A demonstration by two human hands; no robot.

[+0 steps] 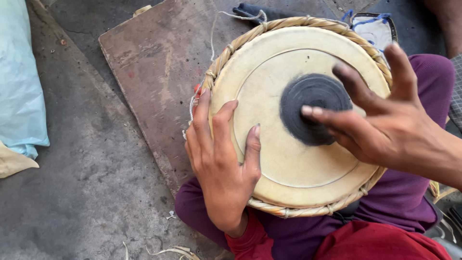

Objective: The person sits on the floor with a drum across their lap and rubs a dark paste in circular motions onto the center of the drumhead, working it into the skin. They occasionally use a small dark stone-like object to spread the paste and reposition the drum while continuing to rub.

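Observation:
A round hand drum (pixel 284 159) rests on my lap, its pale skin head facing up, with a black paste circle (pixel 308 103) in the middle and a braided rim (pixel 288 23). My left hand (pixel 219 159) lies on the drum's left edge, fingers spread over the rim and skin, gripping it. My right hand (pixel 385 120) hovers over the black circle with fingers apart; the fingertips are smeared dark and one finger touches the black patch.
A worn wooden board (pixel 154 67) lies on the grey concrete floor (pixel 72 192) beyond the drum. A pale blue sack (pixel 19 77) sits at the far left. A cloth and a small pouch (pixel 373 29) lie at the top right. Straw scraps (pixel 173 250) lie near my knee.

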